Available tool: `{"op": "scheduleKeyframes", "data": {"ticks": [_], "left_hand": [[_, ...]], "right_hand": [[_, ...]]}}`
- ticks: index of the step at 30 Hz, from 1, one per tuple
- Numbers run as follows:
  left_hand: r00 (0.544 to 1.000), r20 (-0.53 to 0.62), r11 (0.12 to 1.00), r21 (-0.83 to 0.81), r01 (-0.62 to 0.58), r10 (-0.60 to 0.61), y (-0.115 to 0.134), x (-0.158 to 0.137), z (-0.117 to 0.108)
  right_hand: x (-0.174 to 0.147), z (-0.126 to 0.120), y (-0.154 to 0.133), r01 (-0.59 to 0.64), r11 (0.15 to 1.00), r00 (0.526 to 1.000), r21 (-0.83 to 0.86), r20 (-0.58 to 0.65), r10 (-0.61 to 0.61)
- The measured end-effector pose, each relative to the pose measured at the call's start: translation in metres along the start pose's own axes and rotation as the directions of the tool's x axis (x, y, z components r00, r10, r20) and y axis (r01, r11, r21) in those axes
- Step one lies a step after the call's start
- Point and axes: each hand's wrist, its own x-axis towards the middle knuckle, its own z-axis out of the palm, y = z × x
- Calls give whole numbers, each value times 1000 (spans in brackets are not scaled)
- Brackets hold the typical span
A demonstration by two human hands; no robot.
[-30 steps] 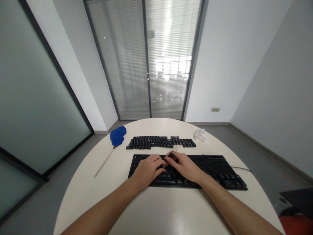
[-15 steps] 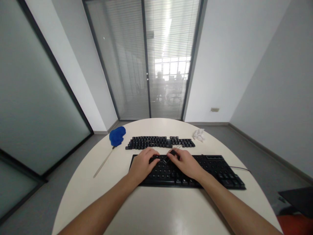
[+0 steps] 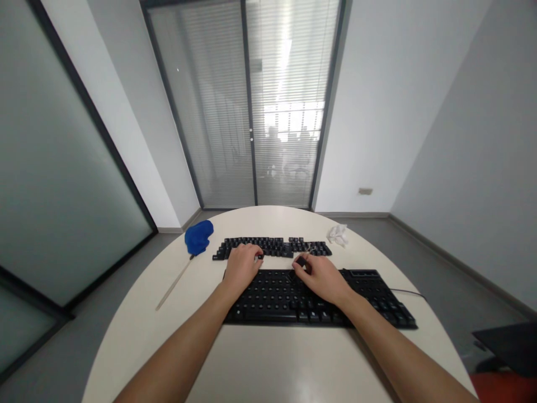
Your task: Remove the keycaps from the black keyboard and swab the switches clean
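A black keyboard [image 3: 268,315] lies in front of me, many of its key positions stripped to bare stems. My right hand [image 3: 322,275] hovers over its upper middle, closed around the dark handle of a keycap puller [image 3: 301,261]; thin wire pokes out beyond the fingers. Over the keyboard's upper left, my left hand [image 3: 241,267] pinches a small black keycap [image 3: 260,257] between thumb and fingertips. Behind both hands, loose black keycaps [image 3: 274,244] are laid out in rows like a keyboard layout, partly covered by the left fingers.
On the left of the round white table [image 3: 268,364] lies a blue duster [image 3: 198,237] with a thin pale stick. A crumpled white tissue [image 3: 338,235] sits at the back right. The keyboard's cable [image 3: 409,291] runs over the right edge.
My left hand has lifted from the keys and moved back and left toward the loose keycaps, a keycap in its fingers. The right hand keeps the puller and has barely moved.
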Motion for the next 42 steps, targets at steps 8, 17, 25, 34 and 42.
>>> {"op": "scheduleKeyframes", "data": {"ticks": [8, 17, 25, 34, 42], "left_hand": [[997, -76, 1000, -11, 21, -22, -5, 0, 11], [992, -62, 991, -91, 101, -107, -13, 8, 19], [991, -54, 988, -105, 114, -120, -16, 8, 22], [992, -71, 990, -96, 101, -108, -17, 7, 22], [993, -90, 994, -79, 69, -76, -17, 7, 23]], "right_hand": [[-1, 2, 0, 19, 1000, 1000, -10, -1, -19], [-3, 0, -2, 18, 1000, 1000, -14, 7, -18], [-3, 0, 0, 28, 999, 999, -18, 21, -28], [-4, -5, 0, 55, 998, 998, 5, 34, -56], [-5, -20, 7, 113, 973, 986, 200, 96, -134]]}}
